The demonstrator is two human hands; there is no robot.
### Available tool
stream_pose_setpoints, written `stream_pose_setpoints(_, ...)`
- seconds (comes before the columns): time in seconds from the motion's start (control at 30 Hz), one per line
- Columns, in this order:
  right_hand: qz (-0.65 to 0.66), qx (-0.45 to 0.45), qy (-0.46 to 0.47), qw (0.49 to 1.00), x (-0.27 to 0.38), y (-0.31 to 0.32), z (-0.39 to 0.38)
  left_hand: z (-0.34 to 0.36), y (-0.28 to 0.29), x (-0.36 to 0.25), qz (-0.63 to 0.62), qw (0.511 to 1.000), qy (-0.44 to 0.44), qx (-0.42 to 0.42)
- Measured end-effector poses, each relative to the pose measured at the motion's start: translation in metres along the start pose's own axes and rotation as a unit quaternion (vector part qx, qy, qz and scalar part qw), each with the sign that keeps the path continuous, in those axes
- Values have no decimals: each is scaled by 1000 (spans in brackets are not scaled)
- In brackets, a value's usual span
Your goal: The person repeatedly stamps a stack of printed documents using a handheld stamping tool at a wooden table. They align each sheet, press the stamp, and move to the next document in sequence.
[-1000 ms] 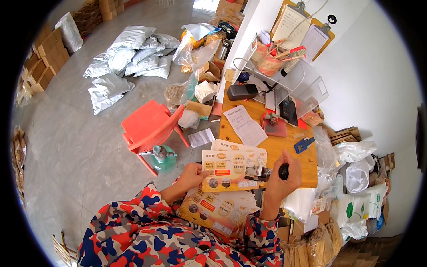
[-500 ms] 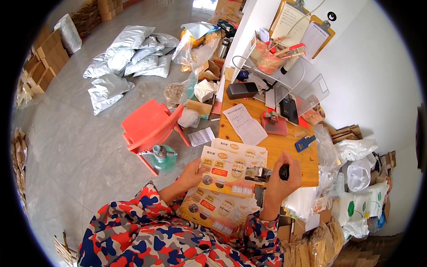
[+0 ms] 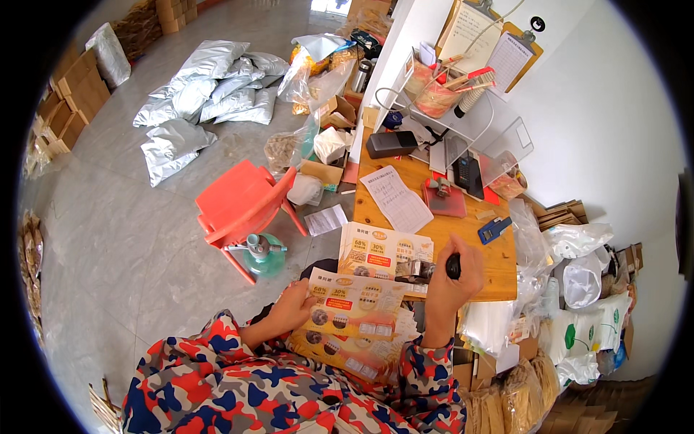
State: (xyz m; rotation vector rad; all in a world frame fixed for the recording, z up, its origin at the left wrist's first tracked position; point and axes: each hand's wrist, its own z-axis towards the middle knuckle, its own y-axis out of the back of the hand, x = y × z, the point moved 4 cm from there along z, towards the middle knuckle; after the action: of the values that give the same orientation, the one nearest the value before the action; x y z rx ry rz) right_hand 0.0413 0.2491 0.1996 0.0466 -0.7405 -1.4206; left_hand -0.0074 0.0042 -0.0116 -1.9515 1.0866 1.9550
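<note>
My left hand pinches the left edge of a yellow-and-white printed sheet. This sheet hangs over a loose pile of matching printed sheets in front of my body. My right hand is closed around the black handle of a metal hand stamp. Beneath the stamp, at the table's near edge, lies a stack of the same printed sheets. Whether the stamp's face touches the top sheet, I cannot tell.
The wooden table also bears a handwritten form, a red stamp pad and a blue device. A red chair and a green spray bottle stand left. Silver bags lie beyond; plastic bags crowd the right.
My left hand has drawn a printed sheet off the stack, down toward my lap pile. The sheet beneath now shows. My right hand stays near the stack, still gripping the stamp.
</note>
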Motion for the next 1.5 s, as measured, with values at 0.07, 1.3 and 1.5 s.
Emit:
stream_pose_setpoints(0.07,-4,4,17,1000,-4,-13,1,-16,0,2,30,999,9,29)
stream_pose_setpoints(1.3,-10,-3,-19,1000,-7,21,-24,88,5,-23,30,997,55,-43)
stream_pose_setpoints(1.5,-13,-7,-30,999,-6,30,-25,70,16,-31,31,998,-11,-58)
